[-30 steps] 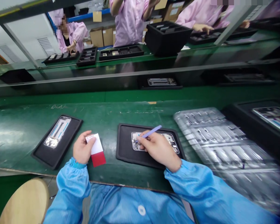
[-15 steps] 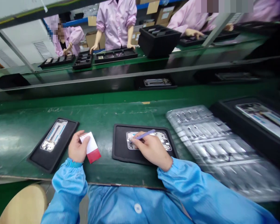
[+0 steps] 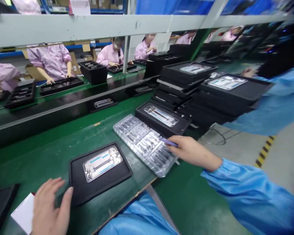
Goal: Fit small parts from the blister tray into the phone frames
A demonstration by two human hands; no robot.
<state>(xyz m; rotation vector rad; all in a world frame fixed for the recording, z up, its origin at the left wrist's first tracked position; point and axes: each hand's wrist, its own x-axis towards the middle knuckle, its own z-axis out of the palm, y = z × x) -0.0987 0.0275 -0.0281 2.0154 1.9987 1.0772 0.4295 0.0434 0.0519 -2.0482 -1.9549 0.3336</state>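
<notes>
My right hand (image 3: 189,150) reaches over the near end of a clear plastic parts tray (image 3: 144,143), closed on a purple pen-like tool (image 3: 170,142). My left hand (image 3: 50,207) lies flat with fingers spread on the green bench, touching the left edge of a black tray (image 3: 78,192) that carries a phone frame (image 3: 102,162). A white card (image 3: 23,213) lies under or beside that hand at the bottom left.
Another black tray with a phone frame (image 3: 161,116) sits behind the clear tray, and stacks of black trays (image 3: 208,94) stand to the right. A conveyor (image 3: 51,112) carries a tray further back. People in pink coats work across it. A person's blue sleeve (image 3: 279,104) is at right.
The view has swung to the right. My right hand left the phone frame and moved with the tool over to the clear tray. My left hand released the card and spread flat.
</notes>
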